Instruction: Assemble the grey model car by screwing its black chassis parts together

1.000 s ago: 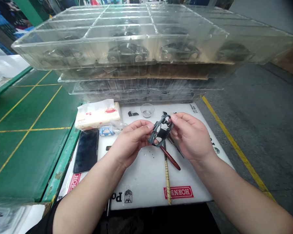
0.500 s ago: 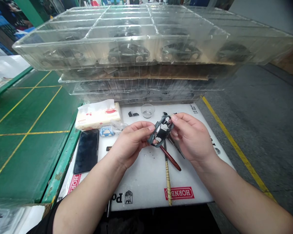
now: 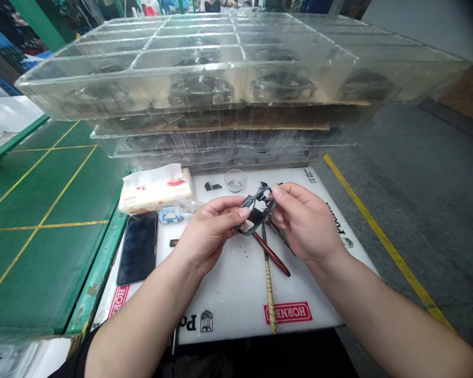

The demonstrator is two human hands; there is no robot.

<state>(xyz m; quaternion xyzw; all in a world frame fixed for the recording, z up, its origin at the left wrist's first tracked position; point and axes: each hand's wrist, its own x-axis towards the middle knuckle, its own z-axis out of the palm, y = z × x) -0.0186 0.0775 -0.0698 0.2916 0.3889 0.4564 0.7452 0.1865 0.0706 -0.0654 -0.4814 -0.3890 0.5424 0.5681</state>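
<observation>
A small dark grey frame-like part (image 3: 256, 215) is held up between both hands over the white work surface (image 3: 228, 294). My left hand (image 3: 216, 226) pinches its left side between thumb and fingers. At its upper right edge, my right hand (image 3: 299, 215) grips it with thumb and fingertips. Beneath the hands lie a dark red handled tool (image 3: 275, 257), a tool with a yellow wrapped handle (image 3: 270, 294) and a thin metal tool (image 3: 284, 239). Behind them sit a small clear cup (image 3: 235, 181) and a small black piece (image 3: 213, 186).
Stacked clear trays (image 3: 205, 110) holding model cars stand across the back. On the left are a tissue pack (image 3: 157, 191), a phone (image 3: 137, 249), a blue and white packet (image 3: 170, 214) and a green table (image 3: 31, 262). Part of a person shows far behind.
The grey part has tilted between my hands and now shows more edge-on. Both hands keep hold of it. The whole view has shifted slightly.
</observation>
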